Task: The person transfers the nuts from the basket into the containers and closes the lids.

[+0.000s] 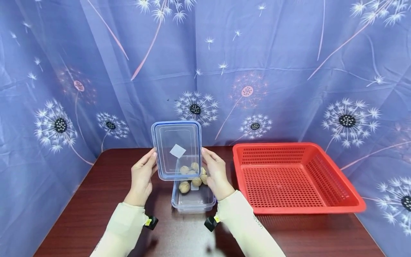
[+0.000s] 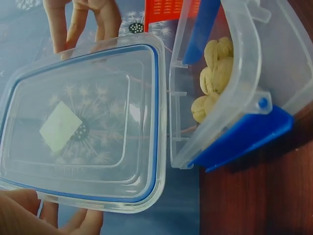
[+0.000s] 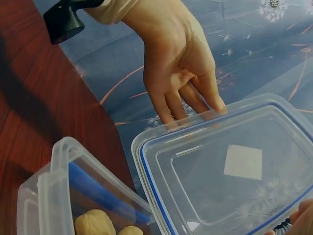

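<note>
Both hands hold up a clear plastic lid [image 1: 167,142] with a blue seal and a white square label. The left hand [image 1: 142,175] pinches its left edge; the right hand [image 1: 217,172] pinches the right edge. Behind and below the raised lid stands a clear plastic container [image 1: 193,207] without a cover, holding several walnuts [image 1: 184,187] and a small white packet [image 1: 194,186]. Part of the container shows only through the lid. In the left wrist view, a blue latch [image 2: 244,142] hangs along the container's side.
To the right, a red perforated basket [image 1: 298,210] stands on the dark reddish-brown table [image 1: 112,171]. A blue curtain [image 1: 289,46] printed with dandelions hangs behind and along both sides of the table.
</note>
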Motion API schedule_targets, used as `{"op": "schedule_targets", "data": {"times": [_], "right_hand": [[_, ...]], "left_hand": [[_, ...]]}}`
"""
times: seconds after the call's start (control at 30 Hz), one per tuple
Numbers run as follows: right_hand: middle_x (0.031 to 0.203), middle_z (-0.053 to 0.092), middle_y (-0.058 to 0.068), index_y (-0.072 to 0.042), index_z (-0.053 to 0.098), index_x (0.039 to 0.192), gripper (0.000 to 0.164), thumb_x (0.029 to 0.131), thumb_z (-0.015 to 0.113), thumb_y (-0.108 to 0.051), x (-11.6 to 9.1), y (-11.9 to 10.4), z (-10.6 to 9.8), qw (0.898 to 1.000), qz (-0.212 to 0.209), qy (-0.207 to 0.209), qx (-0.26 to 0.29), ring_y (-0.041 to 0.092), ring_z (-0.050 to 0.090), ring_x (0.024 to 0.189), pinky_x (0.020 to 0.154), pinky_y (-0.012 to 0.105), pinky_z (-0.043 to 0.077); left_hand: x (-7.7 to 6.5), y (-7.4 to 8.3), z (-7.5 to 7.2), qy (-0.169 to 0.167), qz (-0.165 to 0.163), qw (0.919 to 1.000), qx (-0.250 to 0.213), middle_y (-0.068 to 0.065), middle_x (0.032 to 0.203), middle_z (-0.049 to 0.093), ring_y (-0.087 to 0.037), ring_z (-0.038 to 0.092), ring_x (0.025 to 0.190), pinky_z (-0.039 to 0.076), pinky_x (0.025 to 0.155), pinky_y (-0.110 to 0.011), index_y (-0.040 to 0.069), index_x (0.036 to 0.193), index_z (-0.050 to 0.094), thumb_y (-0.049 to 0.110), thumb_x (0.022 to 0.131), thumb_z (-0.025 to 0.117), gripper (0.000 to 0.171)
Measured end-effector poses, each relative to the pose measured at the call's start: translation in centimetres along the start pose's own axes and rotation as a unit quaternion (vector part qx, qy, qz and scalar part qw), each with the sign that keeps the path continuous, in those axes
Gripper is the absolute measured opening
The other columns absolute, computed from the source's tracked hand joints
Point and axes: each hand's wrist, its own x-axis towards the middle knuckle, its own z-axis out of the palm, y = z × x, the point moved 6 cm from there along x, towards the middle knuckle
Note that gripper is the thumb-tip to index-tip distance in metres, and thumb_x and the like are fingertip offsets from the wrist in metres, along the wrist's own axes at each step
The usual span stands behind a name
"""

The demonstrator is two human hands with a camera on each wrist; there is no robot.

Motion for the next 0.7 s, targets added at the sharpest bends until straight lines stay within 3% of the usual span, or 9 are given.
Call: {"op": "schedule_targets", "data": {"times": [0.1,0.2,0.3,0.43,0.57,0.63,0.7], "right_hand": [[0.093,0.07,0.0,0.007,0.064,0.116,0.026,0.094,0.06,-0.005,0.0,0.1,0.2,0.999,0.003,0.001,0.037,0.014,0.063,0.091,0.099,0.036,0.045],[0.089,0.069,-0.001,-0.001,0.07,0.101,0.013,0.094,0.061,-0.008,0.1,0.2,0.4,0.998,0.002,0.002,0.07,0.012,0.062,0.089,0.095,0.032,0.046],[0.083,0.067,-0.003,-0.01,0.069,0.083,0.014,0.095,0.062,-0.013,0.3,0.1,0.6,0.995,-0.005,0.004,0.102,0.01,0.06,0.083,0.086,0.026,0.048],[0.079,0.064,-0.003,-0.013,0.064,0.074,0.021,0.095,0.062,-0.016,0.3,0.0,0.8,0.993,-0.028,-0.003,0.119,0.008,0.057,0.078,0.078,0.022,0.048],[0.094,0.069,0.001,-0.008,0.066,0.086,0.018,0.096,0.061,-0.022,0.0,-0.3,0.8,0.997,-0.046,-0.016,0.068,0.011,0.06,0.09,0.084,0.025,0.049],[0.108,0.068,0.004,-0.006,0.068,0.102,0.025,0.096,0.06,-0.029,-0.1,-0.4,0.7,0.998,-0.048,-0.023,0.012,0.015,0.059,0.102,0.091,0.029,0.048],[0.121,0.064,0.009,-0.003,0.063,0.119,0.041,0.095,0.06,-0.036,-0.3,-0.5,0.6,0.997,-0.043,-0.03,-0.048,0.02,0.055,0.112,0.099,0.034,0.044]], "left_hand": [[-0.2,-0.2,0.6,-0.02,-0.011,0.9997,-0.012,0.008,0.123,0.064,-0.006,0.058,0.111,0.047,0.097,-0.025,0.006,0.139,0.05,0.017,0.099,0.055,0.042],[-0.3,-0.3,1.2,-0.052,-0.012,0.9972,-0.052,-0.005,0.143,0.049,-0.011,0.047,0.128,0.036,0.109,-0.027,0.003,0.144,0.043,0.019,0.102,0.048,0.045],[-0.4,-0.2,1.7,-0.081,-0.001,0.9927,-0.09,-0.011,0.147,0.044,-0.015,0.039,0.135,0.027,0.114,-0.027,0.0,0.144,0.039,0.023,0.104,0.041,0.046],[-0.4,-0.2,2.1,-0.107,0.007,0.9864,-0.125,-0.005,0.14,0.052,-0.017,0.035,0.138,0.022,0.115,-0.027,-0.002,0.142,0.037,0.028,0.104,0.04,0.049],[-0.4,-0.2,2.3,-0.134,0.002,0.978,-0.16,-0.009,0.146,0.043,-0.016,0.031,0.14,0.016,0.117,-0.028,0.003,0.145,0.031,0.024,0.105,0.038,0.046],[-0.3,-0.2,2.4,-0.143,-0.005,0.9736,-0.178,-0.015,0.149,0.037,-0.012,0.039,0.133,0.014,0.118,-0.028,0.003,0.126,0.051,0.022,0.106,0.036,0.031],[-0.2,-0.3,2.4,-0.15,-0.013,0.9689,-0.197,-0.014,0.15,0.036,-0.007,0.05,0.113,0.012,0.118,-0.027,0.006,0.093,0.057,0.019,0.106,0.033,0.03]]}}
